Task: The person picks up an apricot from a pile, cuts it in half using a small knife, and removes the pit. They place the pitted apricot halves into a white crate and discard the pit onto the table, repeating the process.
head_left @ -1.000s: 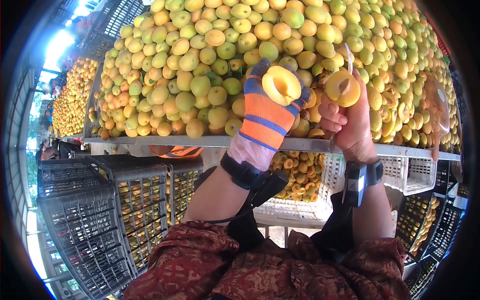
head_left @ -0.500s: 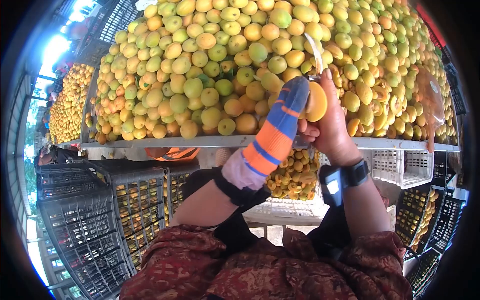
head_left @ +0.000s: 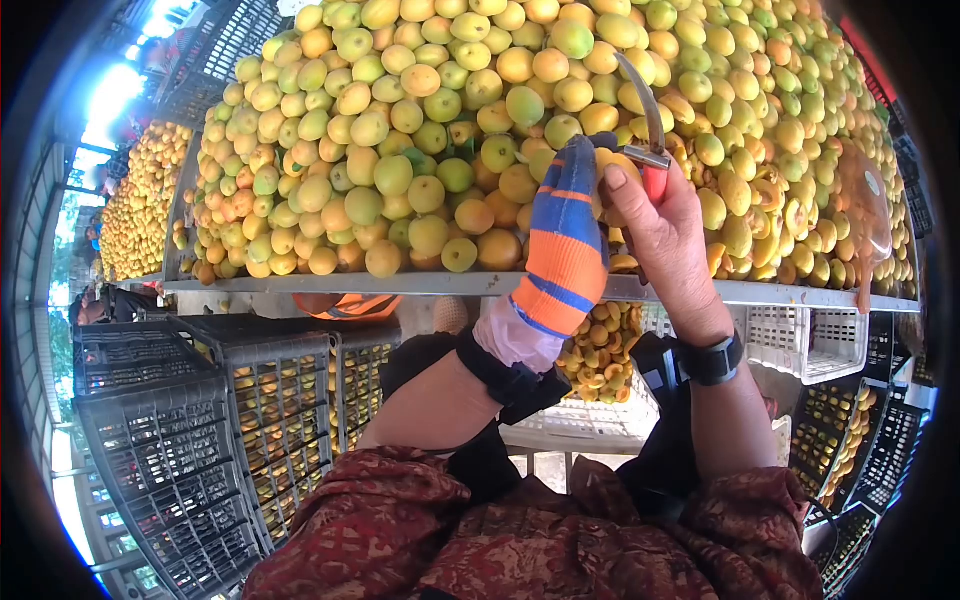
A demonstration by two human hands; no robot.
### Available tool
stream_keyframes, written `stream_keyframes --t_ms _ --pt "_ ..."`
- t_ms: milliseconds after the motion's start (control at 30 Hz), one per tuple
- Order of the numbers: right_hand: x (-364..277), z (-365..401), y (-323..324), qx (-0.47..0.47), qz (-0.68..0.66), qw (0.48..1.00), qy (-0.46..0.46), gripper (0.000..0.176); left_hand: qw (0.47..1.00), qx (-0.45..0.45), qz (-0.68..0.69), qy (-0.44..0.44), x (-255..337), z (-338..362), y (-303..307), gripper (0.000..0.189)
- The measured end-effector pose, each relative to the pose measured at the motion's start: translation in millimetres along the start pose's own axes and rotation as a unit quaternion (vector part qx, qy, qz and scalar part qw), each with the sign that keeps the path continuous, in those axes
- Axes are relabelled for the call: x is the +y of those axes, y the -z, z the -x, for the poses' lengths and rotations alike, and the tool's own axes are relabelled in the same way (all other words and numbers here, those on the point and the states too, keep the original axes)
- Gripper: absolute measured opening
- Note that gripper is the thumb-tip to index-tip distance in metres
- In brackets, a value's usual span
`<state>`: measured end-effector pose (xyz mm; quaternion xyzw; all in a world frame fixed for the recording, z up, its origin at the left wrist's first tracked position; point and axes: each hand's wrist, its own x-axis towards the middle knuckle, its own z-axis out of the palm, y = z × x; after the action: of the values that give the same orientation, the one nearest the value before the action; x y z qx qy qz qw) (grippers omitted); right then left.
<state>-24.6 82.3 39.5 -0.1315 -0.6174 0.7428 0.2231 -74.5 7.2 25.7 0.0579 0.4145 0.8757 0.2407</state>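
Observation:
My left hand [head_left: 570,230], in an orange and blue knitted glove, is closed at the edge of the fruit heap. A yellow sliver of an apricot [head_left: 604,203] shows beside its fingers; the rest is hidden behind the glove. Just to the right, my bare right hand [head_left: 668,232] grips a knife with a red handle [head_left: 655,184]. Its curved blade [head_left: 645,100] points up and away over the heap. Whole apricots [head_left: 390,175], yellow to green, pile up beyond both hands. Halved apricots [head_left: 765,220] lie right of my right hand.
A metal rim [head_left: 430,287] edges the table. Below my hands stands a white crate [head_left: 585,418] with cut apricots [head_left: 603,350]. Black crates [head_left: 160,450] are stacked at left, more crates [head_left: 835,430] at right. A white basket [head_left: 805,340] hangs beside the rim, near an orange-tinted plastic bag [head_left: 862,210].
My left glove has turned and now covers most of the apricot that showed between my hands. My right hand has shifted slightly right and down, and the knife's red handle now shows.

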Motion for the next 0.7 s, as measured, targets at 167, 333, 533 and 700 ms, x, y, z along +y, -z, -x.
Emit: stream_keyframes --t_ms 167,333,533,700 --pt "-5 2 -3 0.014 0.025 0.999 0.02 0.034 0.992 -0.018 0.122 0.038 -9 -4 9 0.032" --pt "-3 0 3 0.032 0.172 0.985 0.001 0.037 0.976 0.019 0.18 0.117 -2 5 2 0.027" --pt "9 -3 -2 0.054 0.128 0.988 0.061 0.035 0.98 0.029 0.165 0.103 -4 -2 7 0.03" --pt "-6 -9 7 0.055 0.231 0.969 0.068 0.037 0.986 -0.059 -0.03 0.15 18 -19 18 0.037"
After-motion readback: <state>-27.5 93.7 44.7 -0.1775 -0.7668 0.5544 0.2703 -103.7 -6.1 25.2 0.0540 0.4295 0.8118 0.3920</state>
